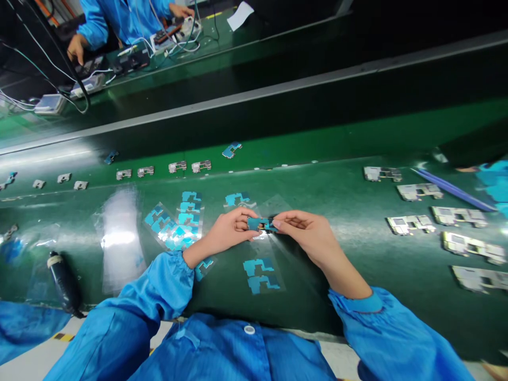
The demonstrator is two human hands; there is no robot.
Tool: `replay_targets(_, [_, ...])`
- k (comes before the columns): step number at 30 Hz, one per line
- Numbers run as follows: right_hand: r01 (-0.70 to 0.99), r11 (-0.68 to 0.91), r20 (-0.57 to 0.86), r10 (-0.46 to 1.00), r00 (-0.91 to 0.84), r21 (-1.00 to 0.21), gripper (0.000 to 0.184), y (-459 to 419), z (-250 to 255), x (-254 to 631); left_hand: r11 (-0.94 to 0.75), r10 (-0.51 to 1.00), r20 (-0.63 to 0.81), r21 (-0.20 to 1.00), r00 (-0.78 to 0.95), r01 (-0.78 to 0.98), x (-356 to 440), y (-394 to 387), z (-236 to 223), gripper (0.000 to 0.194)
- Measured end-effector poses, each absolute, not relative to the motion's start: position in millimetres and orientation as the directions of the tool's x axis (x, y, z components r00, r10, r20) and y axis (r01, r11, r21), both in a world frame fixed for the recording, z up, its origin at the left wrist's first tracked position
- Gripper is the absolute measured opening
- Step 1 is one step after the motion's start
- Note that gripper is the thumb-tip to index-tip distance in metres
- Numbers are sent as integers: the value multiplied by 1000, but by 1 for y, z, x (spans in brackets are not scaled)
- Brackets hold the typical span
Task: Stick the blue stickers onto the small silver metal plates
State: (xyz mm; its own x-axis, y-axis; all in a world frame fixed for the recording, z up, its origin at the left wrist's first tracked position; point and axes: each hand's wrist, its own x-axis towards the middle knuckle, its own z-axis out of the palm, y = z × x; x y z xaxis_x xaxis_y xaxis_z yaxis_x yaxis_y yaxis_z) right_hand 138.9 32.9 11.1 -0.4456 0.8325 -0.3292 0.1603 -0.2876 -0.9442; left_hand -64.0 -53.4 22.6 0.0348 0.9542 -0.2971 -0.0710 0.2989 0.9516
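Note:
Between my two hands, just above the green bench [317, 190], is a small circuit board [259, 224] with a blue face. My left hand [230, 227] pinches its left end with fingers and thumb. At the board's right end, the thumb and fingers of my right hand [304, 230] are closed on it. A clear sheet with blue die-cut stickers [260, 275] lies below my hands. More blue sticker sheets [189, 211] lie to the left, one partly under my left forearm. Another blue sticker piece [237, 199] rests just beyond my left hand.
Silvery circuit boards [410, 225] lie at right near a blue-purple stick [456, 189]; smaller ones [177, 166] line the far ledge. Left are clear plastic sheets [121, 238] and a black electric screwdriver [63, 283]. Across the bench, a person's hands [77, 48] are among cables.

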Motion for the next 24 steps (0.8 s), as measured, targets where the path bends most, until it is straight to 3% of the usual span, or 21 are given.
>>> replay_targets(24, [182,-260,-317,803,-504,-948,39,35,22,138,314,949,-313,941,22,-129,-62,-53,27,45])
